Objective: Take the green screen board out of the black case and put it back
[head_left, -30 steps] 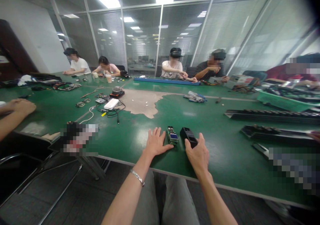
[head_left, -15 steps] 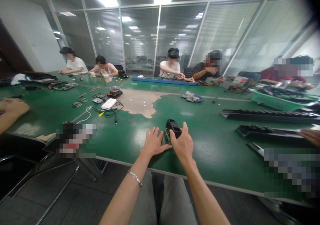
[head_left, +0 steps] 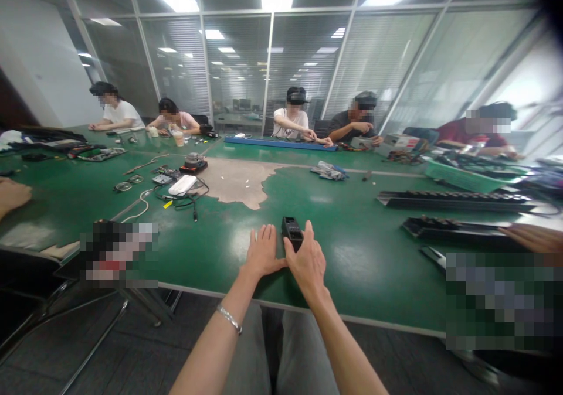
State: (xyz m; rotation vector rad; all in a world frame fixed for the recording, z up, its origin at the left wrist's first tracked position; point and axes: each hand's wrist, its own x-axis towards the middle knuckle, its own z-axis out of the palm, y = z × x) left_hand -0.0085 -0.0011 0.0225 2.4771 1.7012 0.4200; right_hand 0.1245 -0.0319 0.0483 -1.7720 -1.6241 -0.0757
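A small black plastic housing (head_left: 291,230) is in my right hand (head_left: 305,260), whose fingers and thumb close round its near end, just above the green table (head_left: 220,242). My left hand (head_left: 263,253) lies flat beside it with the fingers spread, its thumb touching my right hand. A small green circuit board with a blue screen, seen earlier, is now hidden under the housing and my hands.
Long black parts (head_left: 457,200) lie to the right, with another person's hand (head_left: 534,238) near them. A white device with cables (head_left: 182,185) sits at centre left beside a worn bare patch (head_left: 237,179). Several people work at the far edge.
My right hand carried the black housing left, from beside the green circuit board to over it. The board is now covered. My left hand stayed flat.
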